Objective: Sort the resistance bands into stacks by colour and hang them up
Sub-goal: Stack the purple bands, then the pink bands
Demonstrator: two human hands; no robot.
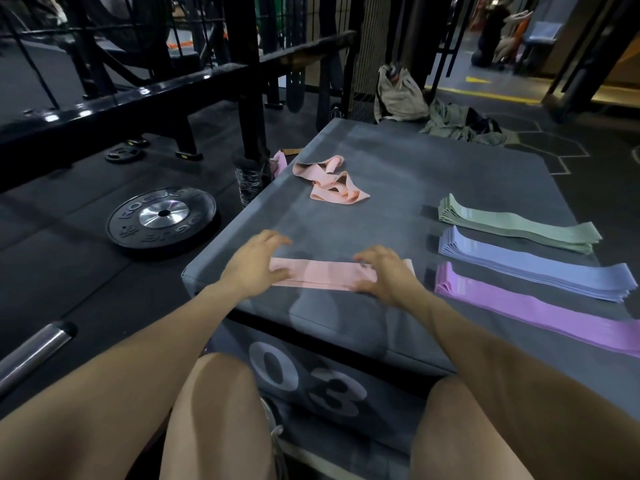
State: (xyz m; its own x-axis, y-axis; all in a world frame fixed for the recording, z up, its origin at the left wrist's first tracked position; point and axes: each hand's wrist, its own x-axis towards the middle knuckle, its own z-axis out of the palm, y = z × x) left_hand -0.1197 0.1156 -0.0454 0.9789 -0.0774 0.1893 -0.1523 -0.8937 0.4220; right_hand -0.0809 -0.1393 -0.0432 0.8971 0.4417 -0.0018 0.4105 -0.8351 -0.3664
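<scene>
While both hands are pressing down on a flat pink band (322,276) near the front edge of the worktop (398,161), the left hand (254,263) is lying over its left end and the right hand (382,273) over its right end, fingers (277,239) spread and loosely bent rather than pinching, so it reads as smoothing, not lifting. Farther back, a loose pink tangle (330,181) is waiting, twisted and unsorted. To the right, three finished stacks are lying side by side: green (512,225) at the back, blue (533,266) in the middle, purple (540,308) nearest. Judging by how they drape and fold, these bands are looking light, thin and floppy, with no stiffness of their own; a single one would likely sag or twist if lifted from one end. Taking each by both ends, or by the folded loop end where the layers are bunching, seems the safest hold, especially for carrying a whole stack to be hung, since the smooth layers could slide apart. Nothing is hanging yet, and where they are to hang cannot be made out.
</scene>
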